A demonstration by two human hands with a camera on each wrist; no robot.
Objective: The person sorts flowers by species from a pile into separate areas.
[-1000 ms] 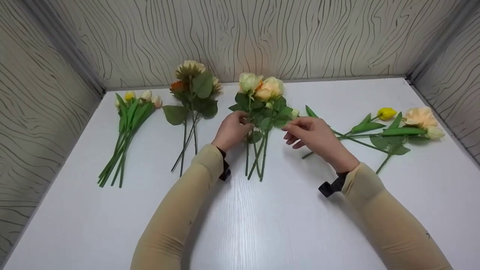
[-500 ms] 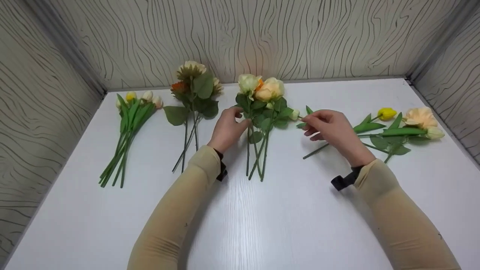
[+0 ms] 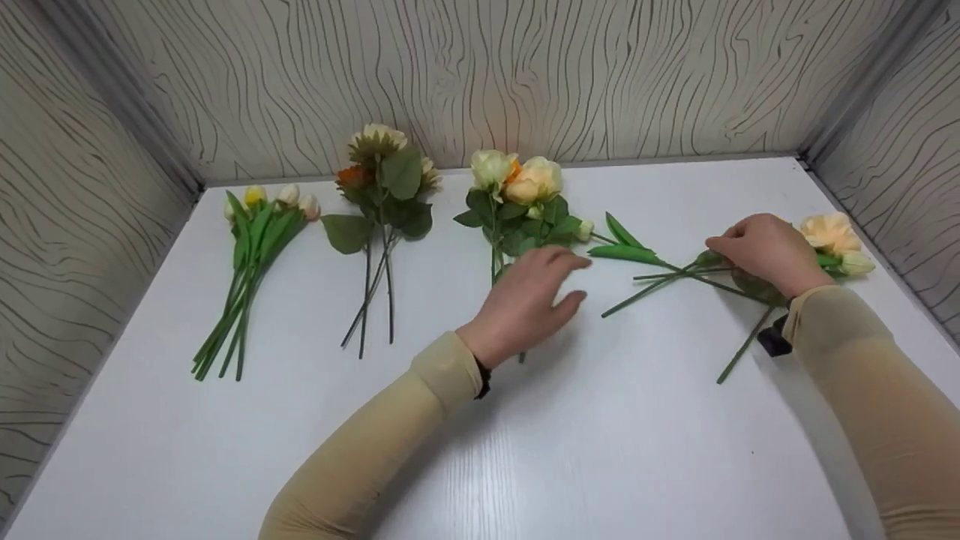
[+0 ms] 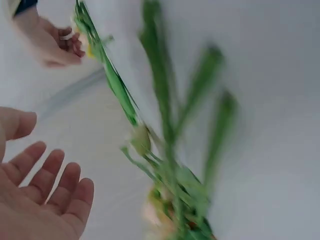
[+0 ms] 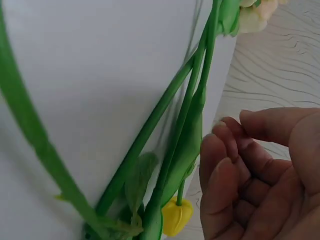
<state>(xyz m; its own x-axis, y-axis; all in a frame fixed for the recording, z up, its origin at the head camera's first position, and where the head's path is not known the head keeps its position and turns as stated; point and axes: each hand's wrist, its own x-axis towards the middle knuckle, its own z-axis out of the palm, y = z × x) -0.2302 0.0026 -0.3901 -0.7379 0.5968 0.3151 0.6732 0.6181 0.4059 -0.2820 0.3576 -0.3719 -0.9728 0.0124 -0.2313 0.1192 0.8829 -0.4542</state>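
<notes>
My left hand hovers over the lower stems of the middle rose bunch, fingers spread; its palm holds nothing in the left wrist view. To its right lies a white tulip whose leaves cross other stems. Farther right, my right hand is over the loose pile, overlapping green stems and leaves. Its loosely curled fingers are beside the stems, with nothing between them. A yellow tulip shows below the stems there; in the head view that hand hides it.
A tulip bunch lies at the left, beside a bunch of brownish-backed flowers. At the right end are a peach flower and a white tulip bud. Patterned walls stand at the back and sides of the white table.
My left hand has left the rose leaves, moving right and nearer with its fingers spreading. My right hand has gone right, from near the white tulip to over the loose pile.
</notes>
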